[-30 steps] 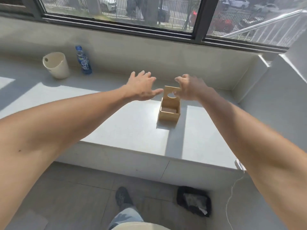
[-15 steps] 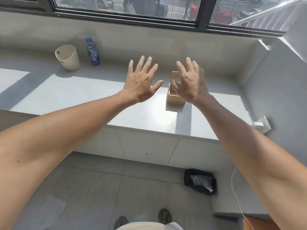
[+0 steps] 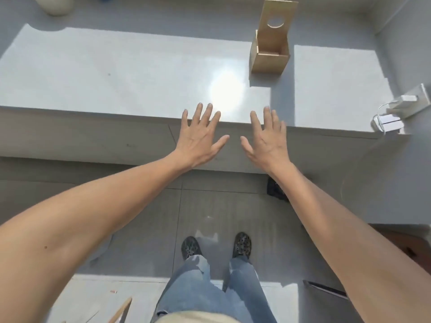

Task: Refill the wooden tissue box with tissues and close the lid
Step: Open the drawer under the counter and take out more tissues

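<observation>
The wooden tissue box (image 3: 268, 61) stands on the grey stone ledge (image 3: 121, 73), toward the back right. Its lid (image 3: 277, 22), which has a round hole, is raised upright behind the box, and the box interior is hidden from this angle. My left hand (image 3: 200, 136) and my right hand (image 3: 267, 138) are held out flat side by side over the ledge's front edge, fingers spread, holding nothing. Both hands are well short of the box. No tissues are visible.
A cream cup (image 3: 57, 5) sits at the ledge's back left. A white charger with cable (image 3: 396, 108) hangs at the wall socket on the right. A dark bag (image 3: 276, 190) lies on the floor below the ledge. My feet (image 3: 217, 248) stand on grey tiles.
My head has tilted down and I have stepped back. Both hands have drawn away from the box to the ledge's front edge, still spread and empty.
</observation>
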